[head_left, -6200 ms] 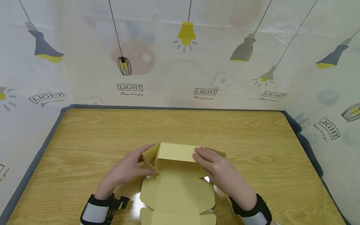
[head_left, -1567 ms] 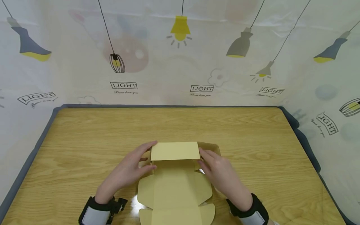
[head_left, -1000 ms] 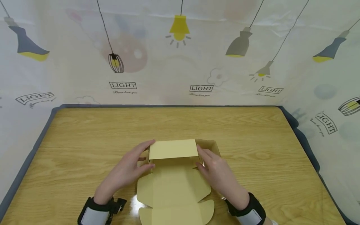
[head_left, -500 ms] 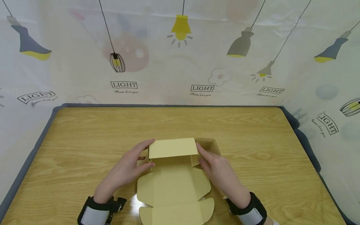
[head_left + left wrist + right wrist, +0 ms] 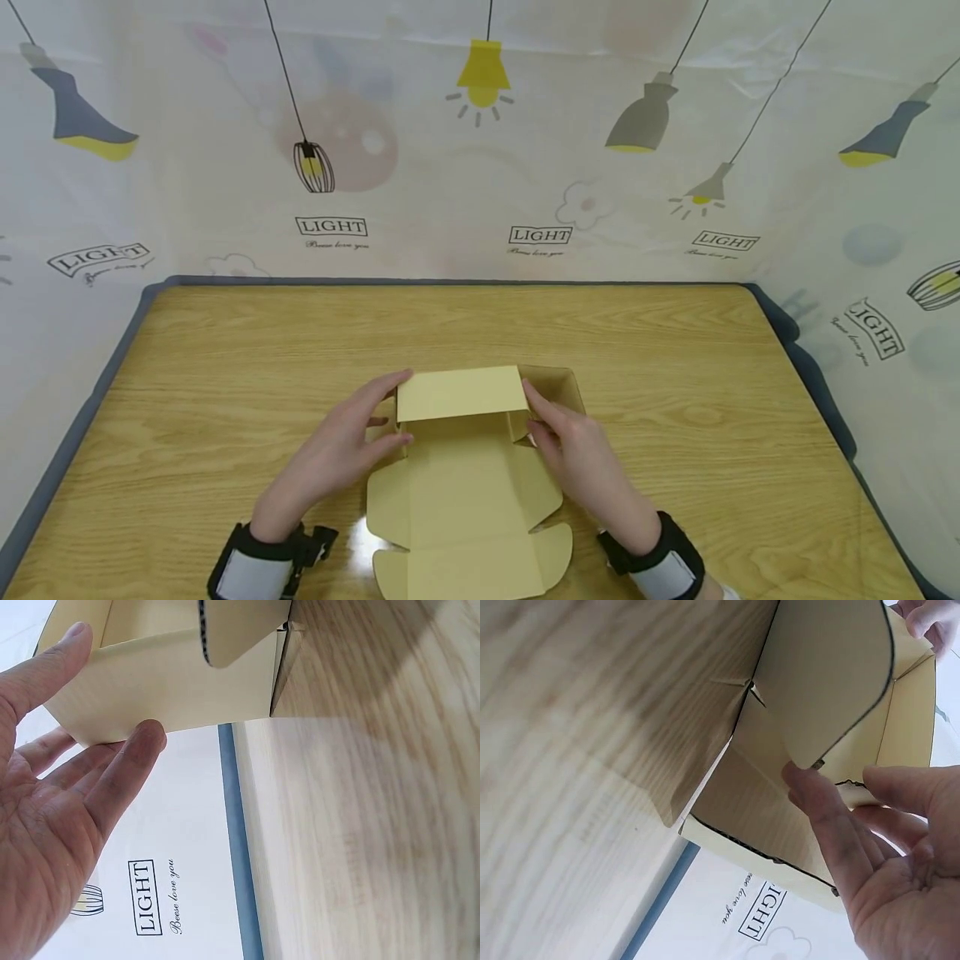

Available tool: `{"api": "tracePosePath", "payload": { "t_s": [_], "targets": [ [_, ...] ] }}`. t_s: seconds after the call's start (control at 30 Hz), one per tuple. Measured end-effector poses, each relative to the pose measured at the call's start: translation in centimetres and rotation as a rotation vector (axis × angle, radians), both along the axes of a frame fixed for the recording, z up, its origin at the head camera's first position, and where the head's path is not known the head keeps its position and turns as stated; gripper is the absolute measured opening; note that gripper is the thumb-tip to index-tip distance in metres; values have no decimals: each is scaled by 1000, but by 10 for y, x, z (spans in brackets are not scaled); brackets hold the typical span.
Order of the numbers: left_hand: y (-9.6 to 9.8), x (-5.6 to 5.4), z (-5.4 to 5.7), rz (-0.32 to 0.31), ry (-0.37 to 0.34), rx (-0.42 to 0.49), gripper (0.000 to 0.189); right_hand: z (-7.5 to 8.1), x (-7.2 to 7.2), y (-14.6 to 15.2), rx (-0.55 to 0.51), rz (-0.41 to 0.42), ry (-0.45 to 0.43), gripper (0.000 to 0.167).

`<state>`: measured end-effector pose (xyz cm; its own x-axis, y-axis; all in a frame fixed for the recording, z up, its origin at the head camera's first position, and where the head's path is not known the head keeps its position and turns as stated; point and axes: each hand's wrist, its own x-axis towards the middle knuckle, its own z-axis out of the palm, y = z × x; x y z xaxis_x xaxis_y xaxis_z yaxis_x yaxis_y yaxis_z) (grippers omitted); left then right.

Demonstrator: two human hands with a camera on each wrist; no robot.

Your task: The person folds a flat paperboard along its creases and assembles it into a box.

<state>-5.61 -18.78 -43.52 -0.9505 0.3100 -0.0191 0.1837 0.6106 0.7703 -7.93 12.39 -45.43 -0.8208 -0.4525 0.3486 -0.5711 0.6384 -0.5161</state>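
A partly folded cardboard box (image 5: 465, 492) lies on the table, its far wall panel (image 5: 459, 393) raised and turned over at the top. My left hand (image 5: 341, 450) holds the left end: in the left wrist view, its thumb rests at the upper edge of a closed side panel (image 5: 180, 690) while fingertips press its lower part. At the right end, my right hand (image 5: 573, 442) has thumb and fingers around the inner flap. The right wrist view shows this hand (image 5: 885, 840) inside the corner, with the right side flap (image 5: 742, 817) standing outward.
Rounded side flaps (image 5: 538, 496) spread from the near part of the box, which runs past the bottom of the head view. The wooden table (image 5: 225, 358) has a blue-grey edge, with a lamp-patterned curtain (image 5: 442, 183) behind it.
The left end's flap, splayed out earlier, is now folded in. My right hand has gone from the top panel to the right end's inner flap, and the raised wall has tipped slightly.
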Motion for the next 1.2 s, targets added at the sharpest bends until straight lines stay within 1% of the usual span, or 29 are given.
{"api": "tracePosePath", "payload": {
  "t_s": [0.1,0.17,0.27,0.37,0.57,0.7,0.77,0.83,0.9,0.97,1.03,1.07,1.1,1.13,1.17,1.2],
  "targets": [
    [0,-1,0,-2,7,0,78,0,0,-2,-14,0,-13,58],
    [0,-1,-1,-4,15,0,78,0,1,-3,-9,7,-22,63],
    [0,-1,-1,-7,21,1,78,0,2,-4,35,9,-46,74],
    [-1,0,-1,-5,21,0,78,2,5,-5,87,6,-102,83],
    [-1,-1,-2,3,15,-2,79,7,7,-5,161,2,-193,87],
    [0,-1,0,9,1,-1,79,8,8,-3,203,-1,-196,90],
    [0,-1,-1,8,-2,1,79,9,10,-1,224,5,-176,91],
    [0,-1,-1,7,-6,2,79,8,13,3,249,11,-118,92],
    [0,-1,-1,5,-7,4,79,8,16,8,247,29,-22,90],
    [0,-1,-2,1,-7,6,79,9,18,14,206,57,103,86],
    [0,-1,-2,-2,-2,9,80,10,19,20,135,73,216,72],
    [0,-1,-2,-2,2,9,80,10,18,23,108,67,262,67],
    [-1,-1,-2,-3,5,9,80,10,17,25,74,54,285,64],
    [-1,-1,-2,-2,8,10,80,10,15,27,46,39,287,66],
    [-1,-1,-2,-1,9,12,80,10,13,29,29,13,276,71],
    [-2,-1,-2,0,11,12,80,9,11,31,20,-19,245,78]
  ]
}}
